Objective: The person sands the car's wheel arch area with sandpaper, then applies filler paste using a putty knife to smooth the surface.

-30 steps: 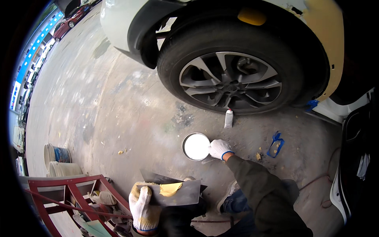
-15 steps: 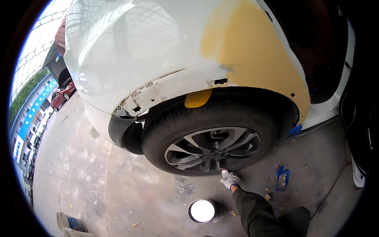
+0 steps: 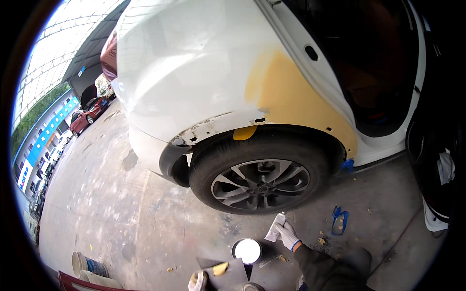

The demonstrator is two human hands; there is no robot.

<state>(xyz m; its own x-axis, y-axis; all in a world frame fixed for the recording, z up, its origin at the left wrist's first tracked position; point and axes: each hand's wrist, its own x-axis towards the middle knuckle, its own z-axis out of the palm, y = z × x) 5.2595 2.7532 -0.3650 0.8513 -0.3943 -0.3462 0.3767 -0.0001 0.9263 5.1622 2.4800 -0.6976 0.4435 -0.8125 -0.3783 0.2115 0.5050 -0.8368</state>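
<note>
My right hand (image 3: pixel 289 236), in a whitish knit glove with a blue cuff edge, is closed round a white squeeze tube (image 3: pixel 274 232). The tube slants, its narrow end up toward the wheel (image 3: pixel 262 186). At the lower edge, my gloved left hand (image 3: pixel 197 280) grips a dark grey flat board (image 3: pixel 232 277), its fingers partly cut off by the frame. A lump of yellow putty (image 3: pixel 220 268) sits on that board. Between the hands, just beyond the board, stands a round tin (image 3: pixel 234 255) with a bright white top surface.
A white car body (image 3: pixel 194 82) with a sanded yellow patch (image 3: pixel 301 102) rises ahead, its rear door open at right. Blue tape (image 3: pixel 340 220) lies on the floor right of my hand. Buckets (image 3: pixel 87 266) stand at lower left. A red car (image 3: pixel 90 116) is parked far left.
My left hand, the board and the putty have come into view at the bottom. The tube in my right hand now shows its length; earlier mainly its red-tipped end showed. The view has shifted.
</note>
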